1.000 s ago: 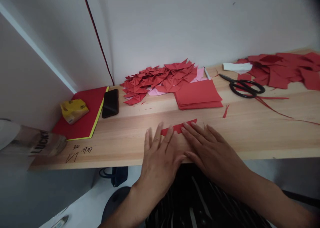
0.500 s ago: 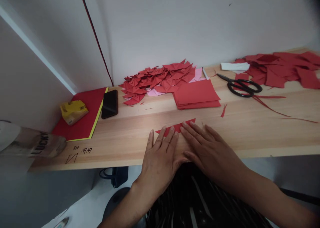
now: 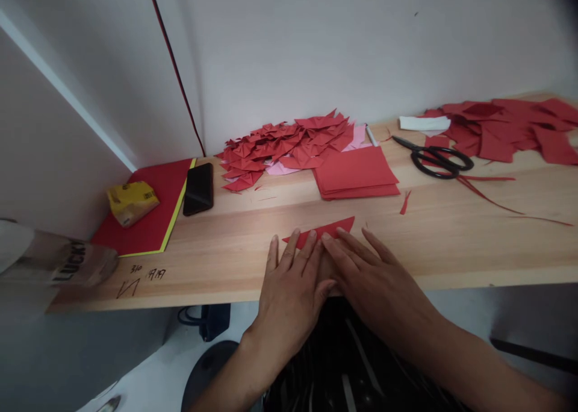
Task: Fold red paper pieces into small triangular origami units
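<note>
At the near edge of the pale wooden table (image 3: pixel 217 249), both hands, left (image 3: pixel 289 297) and right (image 3: pixel 391 294), lie open, gripping nothing, fingertips on a long, pointed red paper piece (image 3: pixel 333 226), seemingly flattening a fold; next calls for even pressure. Beyond lie stacked red paper sheets (image 3: pixel 356 171).

Illumination is diffuse and moderately dim, with a cool grey cast on the wall (image 3: pixel 316 50). The light source is out of frame; its direction cannot be determined. The counter (image 3: pixel 203 237) shows a faint, pale sheen without harsh glare. Shadows are soft-edged, including those around the fingers (image 3: pixel 289 256). The region below the counter is darker, except for the pale floor (image 3: pixel 149 373). Central detail is moderately sharp. The bottle (image 3: pixel 81 261) at the left edge appears stretched and blurred. The lower-right forearm (image 3: pixel 492 364) is soft. Dark vignetting occupies the upper-right corner.
</note>
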Motion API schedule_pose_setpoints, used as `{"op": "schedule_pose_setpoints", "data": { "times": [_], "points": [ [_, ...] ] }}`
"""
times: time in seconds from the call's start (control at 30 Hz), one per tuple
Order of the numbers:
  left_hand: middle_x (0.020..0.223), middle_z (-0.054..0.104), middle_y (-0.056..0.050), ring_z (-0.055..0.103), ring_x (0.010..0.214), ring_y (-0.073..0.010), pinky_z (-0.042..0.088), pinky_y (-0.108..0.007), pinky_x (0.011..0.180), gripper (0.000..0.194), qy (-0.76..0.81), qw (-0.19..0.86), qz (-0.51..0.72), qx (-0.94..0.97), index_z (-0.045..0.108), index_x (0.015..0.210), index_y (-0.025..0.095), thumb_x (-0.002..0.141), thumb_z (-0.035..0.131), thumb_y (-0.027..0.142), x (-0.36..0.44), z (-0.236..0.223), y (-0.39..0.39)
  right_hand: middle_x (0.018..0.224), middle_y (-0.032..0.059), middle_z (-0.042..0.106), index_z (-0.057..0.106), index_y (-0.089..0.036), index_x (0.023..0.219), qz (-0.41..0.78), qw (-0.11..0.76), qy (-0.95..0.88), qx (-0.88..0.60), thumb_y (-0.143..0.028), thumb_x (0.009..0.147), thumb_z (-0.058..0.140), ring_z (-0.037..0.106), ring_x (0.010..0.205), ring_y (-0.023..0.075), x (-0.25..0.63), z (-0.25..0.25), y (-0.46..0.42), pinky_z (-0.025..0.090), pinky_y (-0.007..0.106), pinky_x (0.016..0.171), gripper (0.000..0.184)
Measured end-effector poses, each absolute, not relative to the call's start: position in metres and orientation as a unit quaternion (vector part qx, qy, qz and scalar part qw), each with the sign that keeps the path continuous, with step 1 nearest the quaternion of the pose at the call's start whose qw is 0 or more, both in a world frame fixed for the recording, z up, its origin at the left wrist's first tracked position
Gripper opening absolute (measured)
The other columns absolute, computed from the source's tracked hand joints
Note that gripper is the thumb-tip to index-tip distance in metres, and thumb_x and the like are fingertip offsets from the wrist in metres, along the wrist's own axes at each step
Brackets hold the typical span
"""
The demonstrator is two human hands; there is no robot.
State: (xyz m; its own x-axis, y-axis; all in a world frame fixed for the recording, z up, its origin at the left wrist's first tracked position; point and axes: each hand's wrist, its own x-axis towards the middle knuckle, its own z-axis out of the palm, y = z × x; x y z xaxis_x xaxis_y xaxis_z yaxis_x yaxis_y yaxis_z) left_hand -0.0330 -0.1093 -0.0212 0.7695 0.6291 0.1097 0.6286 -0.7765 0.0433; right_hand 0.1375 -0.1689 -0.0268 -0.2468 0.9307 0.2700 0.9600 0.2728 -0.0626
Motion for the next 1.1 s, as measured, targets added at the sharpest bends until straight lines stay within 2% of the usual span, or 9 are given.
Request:
{"op": "schedule_pose_setpoints", "data": {
  "times": [0.13,0.4,0.6,0.67,0.77,0.93,1.1],
  "points": [
    [0.156,0.035,-0.001,0.024,0.147,-0.0319,0.022,-0.062,0.118,0.054,0.331,-0.002,0.067,0.941,0.038,0.147,0.021,0.099,0.036,0.045,-0.038,-0.02,-0.109,0.133,0.014,0.063,0.064,-0.009,0.124,-0.072,0.103,-0.781,-0.612,-0.016,0.098,0.036,0.05,0.131,0.0321,0.145,-0.023,-0.171,0.034,0.055,0.112,0.04],
    [0.152,0.042,0.001,0.025,0.147,-0.0309,0.02,-0.065,0.118,0.048,0.351,0.008,0.077,0.933,0.045,0.143,0.023,0.098,0.043,0.04,-0.055,-0.012,-0.114,0.13,0.0153,0.064,0.055,-0.004,0.133,-0.093,0.109,-0.773,-0.617,-0.021,0.1,0.035,0.054,0.127,0.032,0.148,-0.026,-0.174,0.035,0.054,0.11,0.042],
    [0.149,0.046,0.0,0.034,0.143,-0.0313,0.026,-0.063,0.117,0.044,0.355,0.009,0.101,0.929,0.048,0.14,0.023,0.098,0.045,0.035,-0.053,-0.016,-0.114,0.114,0.0102,0.073,0.062,-0.008,0.122,-0.09,0.15,-0.774,-0.608,-0.018,0.099,0.042,0.063,0.112,0.0282,0.157,-0.017,-0.162,0.035,0.051,0.108,0.032],
    [0.147,0.049,0.0,0.035,0.142,-0.0309,0.026,-0.062,0.117,0.041,0.357,0.016,0.119,0.926,0.05,0.138,0.022,0.098,0.045,0.033,-0.052,-0.019,-0.113,0.113,0.0099,0.072,0.064,-0.011,0.117,-0.067,0.16,-0.775,-0.607,-0.019,0.096,0.048,0.064,0.107,0.0266,0.161,-0.013,-0.153,0.04,0.047,0.103,0.027],
    [0.143,0.054,0.0,0.038,0.14,-0.03,0.025,-0.061,0.117,0.037,0.353,0.028,0.156,0.922,0.053,0.134,0.022,0.098,0.045,0.029,-0.052,-0.021,-0.112,0.116,0.0135,0.067,0.064,-0.013,0.117,-0.053,0.147,-0.764,-0.626,-0.021,0.091,0.059,0.062,0.101,0.029,0.163,-0.007,-0.139,0.049,0.043,0.087,0.028],
    [0.13,0.064,-0.003,0.045,0.132,-0.0293,0.021,-0.062,0.118,0.035,0.357,0.029,0.192,0.914,0.054,0.131,0.021,0.097,0.048,0.027,-0.046,-0.016,-0.104,0.097,0.0123,0.066,0.067,-0.015,0.098,-0.013,0.085,-0.761,-0.643,-0.023,0.087,0.065,0.06,0.09,0.0296,0.16,0.0,-0.126,0.046,0.042,0.079,0.014],
    [0.118,0.066,-0.007,0.05,0.125,-0.0309,0.023,-0.063,0.116,0.032,0.357,0.0,0.159,0.921,0.058,0.123,0.02,0.094,0.054,0.032,-0.031,-0.01,-0.093,0.095,0.0112,0.063,0.063,-0.015,0.092,0.015,0.111,-0.758,-0.642,-0.027,0.087,0.067,0.057,0.086,0.0273,0.16,-0.001,-0.131,0.044,0.039,0.077,0.013]
  ]
}}
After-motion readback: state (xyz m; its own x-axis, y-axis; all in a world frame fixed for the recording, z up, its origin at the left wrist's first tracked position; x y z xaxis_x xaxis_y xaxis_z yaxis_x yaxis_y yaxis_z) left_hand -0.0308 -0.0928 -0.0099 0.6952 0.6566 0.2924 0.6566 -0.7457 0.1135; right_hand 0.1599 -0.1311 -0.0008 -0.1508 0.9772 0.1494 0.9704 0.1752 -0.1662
